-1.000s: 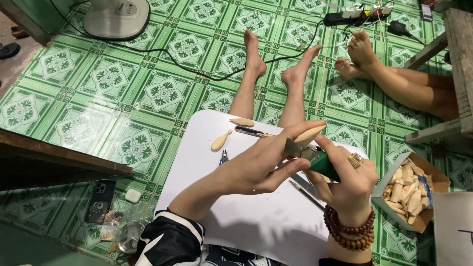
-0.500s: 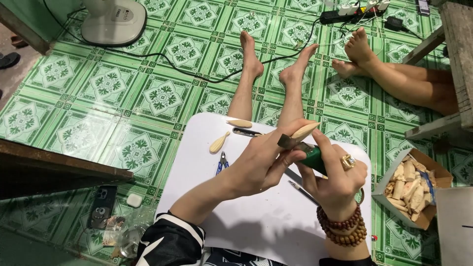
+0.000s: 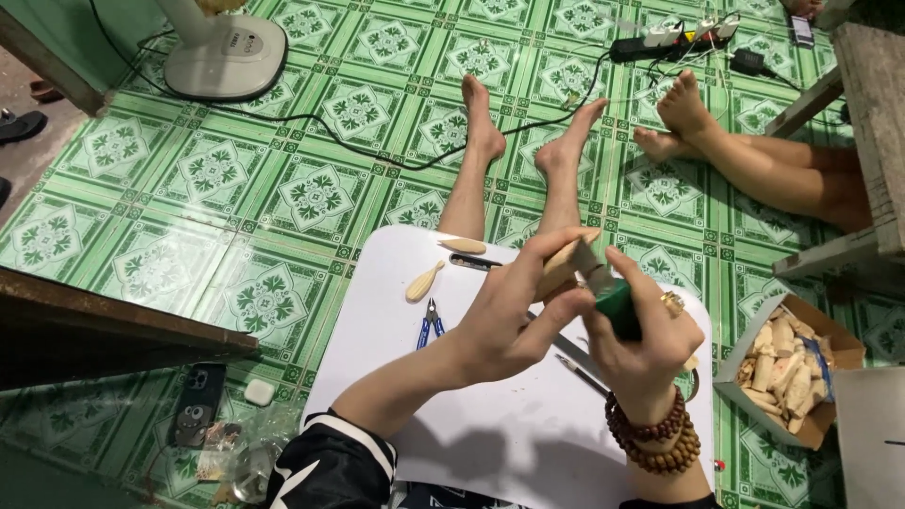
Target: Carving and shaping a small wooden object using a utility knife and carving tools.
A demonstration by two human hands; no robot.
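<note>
My left hand (image 3: 517, 313) grips a small pale wooden piece (image 3: 562, 264) above a white lap table (image 3: 490, 434). My right hand (image 3: 641, 332), with wooden bead bracelets on its wrist, is closed around a green-handled carving tool (image 3: 617, 306) whose tip touches the wooden piece. On the table lie a pale wooden spoon blank (image 3: 424, 281), an oval wooden blank (image 3: 464, 246), blue-handled pliers (image 3: 430, 323) and thin metal tools (image 3: 577, 362). My bare legs stretch out beyond the table.
A cardboard box of wooden pieces (image 3: 787, 369) sits at the right. Another person's bare feet (image 3: 681, 117) rest on the green tiled floor. A fan base (image 3: 224, 52), black cables, a power strip (image 3: 671, 40) and a phone (image 3: 193, 403) lie around; wooden furniture at both sides.
The view has shifted slightly. Both hands stay together on the wooden piece and tool, with small movement of the fingers against it.
</note>
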